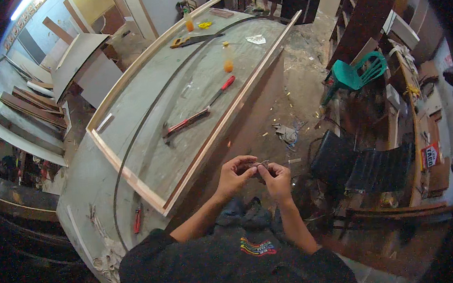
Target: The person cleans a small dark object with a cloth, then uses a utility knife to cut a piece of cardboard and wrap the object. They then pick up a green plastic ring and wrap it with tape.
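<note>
My left hand (237, 174) and my right hand (276, 181) meet in front of my body, fingertips pinched together. Between them is a small, thin brownish thing (259, 164), mostly covered by the fingers; its kind cannot be made out. Both hands are closed, just off the near right edge of a large worktable (150, 161). On the tabletop, left of my hands, lies a claw hammer (186, 122) with a red and black handle. A long tool with a red grip (228, 83) lies at its handle end.
A pale wooden strip frame (141, 191) borders the tabletop, and a dark cable (133, 142) curves across it. A handsaw (194, 40), a bottle of orange liquid (227, 58) and a red-handled tool (137, 221) lie or stand there. Right are a green chair (354, 74) and a black chair (336, 158).
</note>
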Demonstrator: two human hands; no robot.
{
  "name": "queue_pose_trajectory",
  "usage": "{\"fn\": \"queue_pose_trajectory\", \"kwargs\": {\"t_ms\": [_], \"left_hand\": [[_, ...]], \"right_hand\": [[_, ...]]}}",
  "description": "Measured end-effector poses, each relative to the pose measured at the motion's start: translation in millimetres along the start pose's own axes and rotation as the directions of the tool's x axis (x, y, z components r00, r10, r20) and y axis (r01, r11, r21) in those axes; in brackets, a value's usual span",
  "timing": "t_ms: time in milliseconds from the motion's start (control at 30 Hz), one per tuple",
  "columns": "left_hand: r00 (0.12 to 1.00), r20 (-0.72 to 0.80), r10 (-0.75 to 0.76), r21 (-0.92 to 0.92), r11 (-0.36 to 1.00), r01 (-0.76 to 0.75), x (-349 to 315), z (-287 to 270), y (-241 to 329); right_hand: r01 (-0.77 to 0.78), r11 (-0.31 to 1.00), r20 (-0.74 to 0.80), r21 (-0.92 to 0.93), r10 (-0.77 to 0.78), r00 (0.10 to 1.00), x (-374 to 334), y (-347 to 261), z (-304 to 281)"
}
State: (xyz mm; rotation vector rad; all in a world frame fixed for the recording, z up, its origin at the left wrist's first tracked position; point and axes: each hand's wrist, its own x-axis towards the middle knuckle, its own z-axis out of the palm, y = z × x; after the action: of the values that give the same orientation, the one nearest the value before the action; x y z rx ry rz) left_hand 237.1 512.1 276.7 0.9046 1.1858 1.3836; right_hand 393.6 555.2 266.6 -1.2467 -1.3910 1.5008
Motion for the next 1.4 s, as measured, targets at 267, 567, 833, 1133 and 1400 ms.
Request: {"fn": "queue_pose_trajectory", "kwargs": {"t_ms": [267,567,833,1133,1400], "left_hand": [[0.997,-0.066,-0.046,0.032,0.998,0.048,190,31,16],[0.998,0.034,-0.053,-0.239,0.969,0.06,407,77,52],[0.961,0.129,-0.245,-0.017,0.968,0.249,609,153,10],[0.955,0.179,-0.236,0.264,0.947,0.184,829,264,17],[0.971,0.061,-0.229,0.365,0.911,0.192,1033,310,-10]], "right_hand": [[-0.027,0.995,0.068,0.095,0.021,0.997,165,-45,-74],[-0.059,0.948,0.112,0.312,0.025,0.993,365,-119,-139],[-0.19,0.926,-0.067,0.326,0.223,0.973,532,-78,-245],[-0.11,0.928,-0.19,0.357,0.187,0.964,753,-70,-405],[-0.136,0.988,-0.15,0.068,0.145,0.978,975,-82,-512]]}}
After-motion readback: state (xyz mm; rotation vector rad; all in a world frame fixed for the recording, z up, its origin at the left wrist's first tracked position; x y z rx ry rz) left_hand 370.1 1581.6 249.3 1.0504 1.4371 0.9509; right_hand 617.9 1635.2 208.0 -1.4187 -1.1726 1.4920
